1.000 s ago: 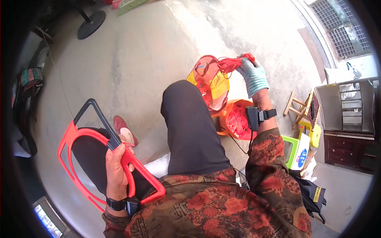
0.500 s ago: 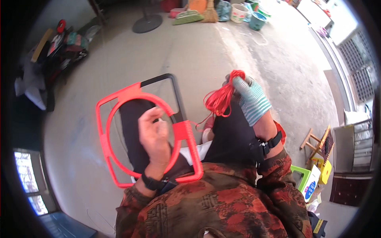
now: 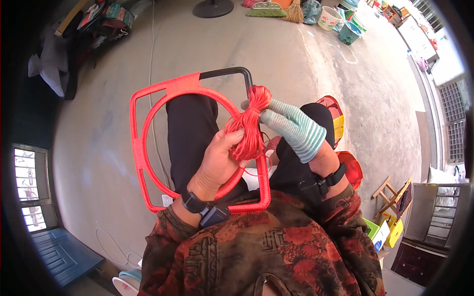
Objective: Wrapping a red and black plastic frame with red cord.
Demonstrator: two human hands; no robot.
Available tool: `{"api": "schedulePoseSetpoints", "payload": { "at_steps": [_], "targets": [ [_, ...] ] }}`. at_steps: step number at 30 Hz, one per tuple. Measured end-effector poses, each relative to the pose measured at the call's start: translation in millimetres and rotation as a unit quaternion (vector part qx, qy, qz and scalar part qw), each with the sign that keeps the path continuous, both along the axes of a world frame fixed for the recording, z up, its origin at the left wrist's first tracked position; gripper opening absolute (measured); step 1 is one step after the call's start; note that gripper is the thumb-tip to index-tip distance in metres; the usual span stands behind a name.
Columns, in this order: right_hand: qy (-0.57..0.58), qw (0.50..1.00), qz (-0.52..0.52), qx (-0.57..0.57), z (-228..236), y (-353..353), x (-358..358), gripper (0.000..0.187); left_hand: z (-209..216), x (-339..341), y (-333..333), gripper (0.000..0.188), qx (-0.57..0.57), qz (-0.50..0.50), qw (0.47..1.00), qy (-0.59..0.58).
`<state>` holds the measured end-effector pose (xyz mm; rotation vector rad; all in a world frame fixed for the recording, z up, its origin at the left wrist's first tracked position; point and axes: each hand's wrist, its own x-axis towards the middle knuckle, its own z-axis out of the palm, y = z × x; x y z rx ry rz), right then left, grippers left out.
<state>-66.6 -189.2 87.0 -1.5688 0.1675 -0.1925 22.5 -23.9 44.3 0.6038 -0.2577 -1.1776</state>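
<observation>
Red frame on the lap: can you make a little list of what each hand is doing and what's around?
left hand: bare, grips the red cord bundle
right hand: in a striped glove, fingers touch the cord near the frame corner
frame: mostly wrapped in red cord, one corner bare black metal, rests across the lap
floor: grey concrete
far off: buckets, brooms

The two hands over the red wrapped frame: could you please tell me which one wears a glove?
The right hand wears a striped green-and-white knitted glove; the left hand is bare, closed around the red cord bundle.
</observation>
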Motion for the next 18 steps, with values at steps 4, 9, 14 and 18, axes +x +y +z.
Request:
{"api": "schedulePoseSetpoints", "payload": {
  "at_steps": [4, 9, 14, 18],
  "targets": [
    [0.083, 0.989, -0.042, 0.111, 3.8, 10.2, 4.9, 0.041, -4.5, 0.9, 1.1, 0.039, 0.016, -0.036, 0.998, -0.039],
    [-0.043, 0.916, -0.224, 0.329, -18.3, -5.2, 5.8, 0.022, -5.6, 0.3, 1.0, 0.066, -0.021, -0.12, 0.993, 0.006],
    [-0.073, 0.88, -0.309, 0.353, -30.6, -26.3, -14.7, 0.032, -8.5, 2.4, 2.7, 0.042, -0.03, -0.109, 0.994, -0.006],
    [-0.092, 0.865, -0.32, 0.374, -39.2, -29.4, -23.5, 0.032, -9.6, 1.1, -2.2, 0.026, -0.069, -0.049, 0.996, -0.011]
  ]
}}
